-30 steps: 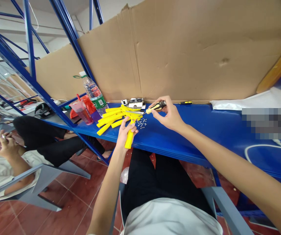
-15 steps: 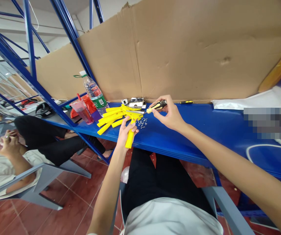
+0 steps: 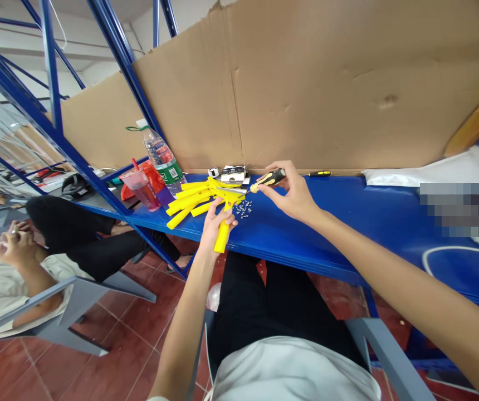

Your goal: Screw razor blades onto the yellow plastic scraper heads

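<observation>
the left hand (image 3: 215, 226) grips a yellow scraper (image 3: 221, 238), the right hand (image 3: 293, 194) a screwdriver (image 3: 273, 177) at its head; this piece seems unfinished, screws (image 3: 245, 209) lying loose nearby.

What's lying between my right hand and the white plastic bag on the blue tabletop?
The head view shows a slim yellow-and-black tool between your right hand and the bag, by the brown cardboard panel.
</observation>
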The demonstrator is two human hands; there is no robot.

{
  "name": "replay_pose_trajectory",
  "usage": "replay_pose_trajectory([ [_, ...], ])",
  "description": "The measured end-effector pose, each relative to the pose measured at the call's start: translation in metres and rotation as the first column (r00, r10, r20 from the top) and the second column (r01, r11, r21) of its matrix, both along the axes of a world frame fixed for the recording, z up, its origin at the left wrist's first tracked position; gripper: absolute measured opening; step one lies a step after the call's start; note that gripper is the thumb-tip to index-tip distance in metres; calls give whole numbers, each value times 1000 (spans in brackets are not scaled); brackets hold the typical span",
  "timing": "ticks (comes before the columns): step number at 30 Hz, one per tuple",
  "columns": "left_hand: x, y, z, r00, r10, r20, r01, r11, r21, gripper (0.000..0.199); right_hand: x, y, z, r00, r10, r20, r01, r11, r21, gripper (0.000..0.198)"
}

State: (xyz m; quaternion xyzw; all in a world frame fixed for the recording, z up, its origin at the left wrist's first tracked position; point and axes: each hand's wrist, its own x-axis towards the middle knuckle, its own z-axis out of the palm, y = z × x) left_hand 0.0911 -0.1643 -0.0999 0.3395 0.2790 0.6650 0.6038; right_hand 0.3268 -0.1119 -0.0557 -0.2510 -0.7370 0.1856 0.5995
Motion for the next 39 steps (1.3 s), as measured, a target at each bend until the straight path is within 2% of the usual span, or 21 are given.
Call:
replay_pose_trajectory([
  [5, -2, -2, 2, 999, -27, 45, 28, 999, -19, 68, 2, 5, 0, 999, -12, -39, 12, 1000, -7, 48],
  [12, -1, -3, 4, 998, -27, 57, 28, 999, -23, 72, 6, 11, -3, 984, -167, -62, 165, 986, -38, 61],
  [18, 1, -3, 3, 999, -24, 38, 25, 1000, -7, 73, 4, 11, -3, 986, -96, -134, 86, 993, -76, 58],
  [23, 1, -3, 4, 998, -43, 49, 43, 999, 4, 71, 3, 9, -2, 985, -145, -92, 142, 989, -38, 52],
  [29, 2, -3, 5, 998, -32, 57, 32, 999, -6, 68, 0, 8, -6, 996, 30, -80, -33, 999, -29, 49],
  [32, 2, -3, 5, 997, -22, 69, 23, 1000, -14, 69, -2, 7, -7, 994, 70, -79, -73, 997, -33, 45],
  [39, 3, -5, 4, 982, -75, 174, 78, 997, -11, 67, -4, 11, -10, 988, -5, -155, -3, 999, -47, 54],
])
